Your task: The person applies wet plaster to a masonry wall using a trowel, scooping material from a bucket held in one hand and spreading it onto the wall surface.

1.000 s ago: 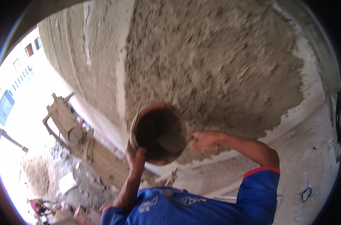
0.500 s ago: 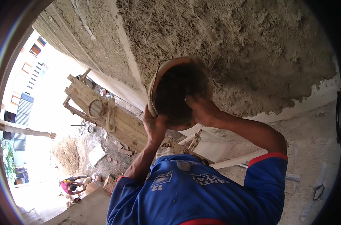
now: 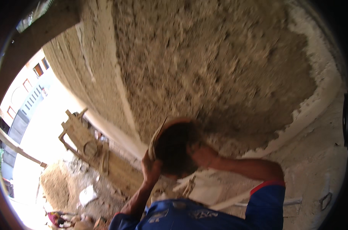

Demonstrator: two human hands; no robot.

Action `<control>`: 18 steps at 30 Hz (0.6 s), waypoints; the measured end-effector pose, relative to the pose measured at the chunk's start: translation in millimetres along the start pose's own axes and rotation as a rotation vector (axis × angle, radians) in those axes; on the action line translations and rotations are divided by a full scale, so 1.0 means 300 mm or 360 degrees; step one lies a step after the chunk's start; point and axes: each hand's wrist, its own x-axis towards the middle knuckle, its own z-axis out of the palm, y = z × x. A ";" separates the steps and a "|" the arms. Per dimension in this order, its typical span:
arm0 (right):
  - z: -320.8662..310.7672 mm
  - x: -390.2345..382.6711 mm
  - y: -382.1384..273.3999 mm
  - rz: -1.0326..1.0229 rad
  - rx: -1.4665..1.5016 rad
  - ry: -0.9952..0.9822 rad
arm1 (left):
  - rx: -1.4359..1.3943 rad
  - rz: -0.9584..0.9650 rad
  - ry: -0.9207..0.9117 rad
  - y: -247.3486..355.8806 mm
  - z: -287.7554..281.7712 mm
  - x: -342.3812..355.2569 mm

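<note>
A round bucket [image 3: 153, 141] with a dark inside is held up before the rough plastered wall [image 3: 216, 73], its mouth tilted toward me. My left hand [image 3: 151, 169] is closed on the bucket's left rim, thumb toward the mouth. My right hand [image 3: 203, 154] is at the right side of the mouth, its fingers curled and partly inside. Shadow and blur hide what those fingers hold. The bucket's contents are too dark to make out.
Lower left is a plank platform [image 3: 122, 168] bearing a round pan [image 3: 90, 148] and a short board [image 3: 104, 159]. Below lie a sand heap [image 3: 55, 184] and a pale sack [image 3: 88, 195]. Another person [image 3: 57, 219] bends at the bottom left. Smooth pale wall borders the plaster at right.
My view has tilted up, showing more wall, so the bucket and both hands sit lower in the picture. My left hand still grips the rim; my right hand stays at the mouth.
</note>
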 end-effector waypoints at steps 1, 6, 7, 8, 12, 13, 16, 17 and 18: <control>-0.019 -0.015 -0.034 -0.0086 0.0094 -0.0146 | -0.0230 0.0004 0.0126 -0.051 -0.005 -0.005; 0.109 -0.133 -0.031 -0.0054 0.1105 -0.0074 | 0.0320 -0.0402 0.0084 0.020 0.011 -0.050; 0.057 -0.115 -0.038 0.0030 0.1626 0.0073 | 0.0376 -0.0372 0.0063 0.002 0.017 -0.060; 0.002 -0.094 -0.043 0.0065 0.2090 0.0248 | 0.0375 -0.0372 0.0067 -0.011 0.023 -0.063; -0.084 -0.060 -0.093 -0.0083 0.0199 -0.0273 | 0.0332 -0.0375 -0.0002 -0.011 0.024 -0.081; -0.061 -0.075 -0.107 -0.0225 0.0098 -0.0130 | 0.0339 -0.0420 0.0025 -0.001 0.024 -0.076; -0.018 -0.147 -0.046 -0.0350 0.0616 -0.0466 | 0.0123 -0.0437 0.0052 -0.033 0.021 -0.062; -0.040 -0.161 -0.030 -0.0470 0.0600 -0.0107 | 0.0077 -0.0232 0.0055 -0.042 0.015 -0.081; -0.064 -0.148 -0.007 -0.0297 0.0415 -0.0204 | 0.0075 -0.0125 0.0051 -0.040 0.022 -0.076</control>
